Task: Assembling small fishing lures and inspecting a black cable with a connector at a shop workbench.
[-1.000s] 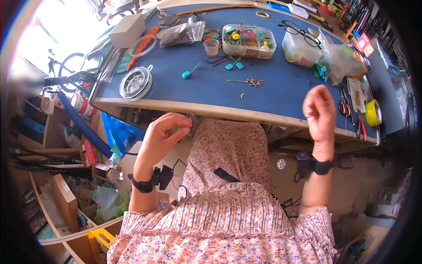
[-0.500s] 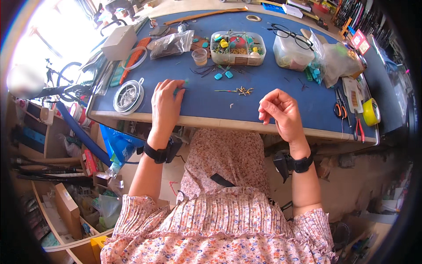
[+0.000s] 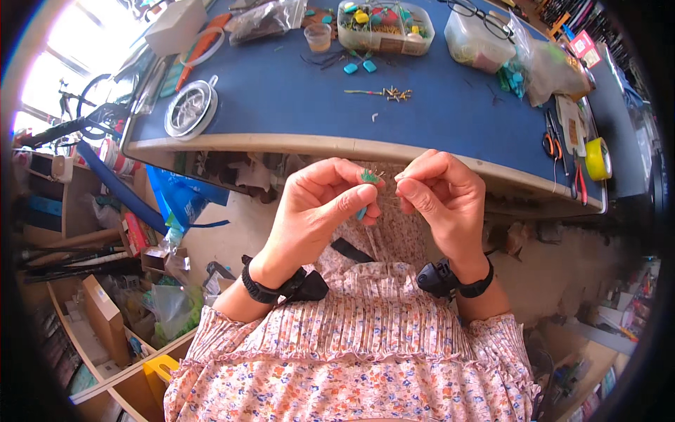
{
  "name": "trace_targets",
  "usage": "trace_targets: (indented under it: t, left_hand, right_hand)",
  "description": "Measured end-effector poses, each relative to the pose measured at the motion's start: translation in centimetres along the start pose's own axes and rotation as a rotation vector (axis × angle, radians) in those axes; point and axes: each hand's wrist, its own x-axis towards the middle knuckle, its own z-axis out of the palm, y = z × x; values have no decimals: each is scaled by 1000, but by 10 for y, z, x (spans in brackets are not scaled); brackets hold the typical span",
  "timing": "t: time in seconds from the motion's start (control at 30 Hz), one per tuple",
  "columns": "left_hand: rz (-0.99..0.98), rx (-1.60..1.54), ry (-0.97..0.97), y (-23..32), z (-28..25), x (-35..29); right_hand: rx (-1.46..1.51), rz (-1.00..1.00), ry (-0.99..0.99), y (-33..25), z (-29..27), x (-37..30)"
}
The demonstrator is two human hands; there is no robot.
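Above my lap, in front of the table's near edge, both hands are raised close together. Between thumb and fingers, my left hand (image 3: 316,200) pinches a small green bristly piece (image 3: 369,176); a bit of teal shows under the thumb. My right hand (image 3: 446,200) is closed in a pinch just to the right of it. Whatever sits in that pinch is too small to make out, though thin strands seem to show between the hands. Beyond them on the blue table lie a little pile of brass-coloured pieces (image 3: 398,93) and two teal blocks (image 3: 351,69).
A divided clear box (image 3: 388,46) of small parts stands at the back, beside a small cup (image 3: 318,38). At left lies a round spool (image 3: 190,111). Orange-handled scissors (image 3: 551,145), red-handled pliers (image 3: 580,184) and yellow tape (image 3: 598,159) lie at right.
Both hands have come back from over the table toward my body and drawn together. My left hand has brought the green piece along. The view has tipped downward.
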Motion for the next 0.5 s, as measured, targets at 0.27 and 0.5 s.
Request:
trace_targets:
  t: [0.27,0.5]
  left_hand:
    - [-29,5,-17,-7,0,-10]
    - [-20,36,-5,-12,0,-12]
  right_hand:
    - [-14,-72,13,4,17,-9]
    - [-58,-41,29,4,18,-13]
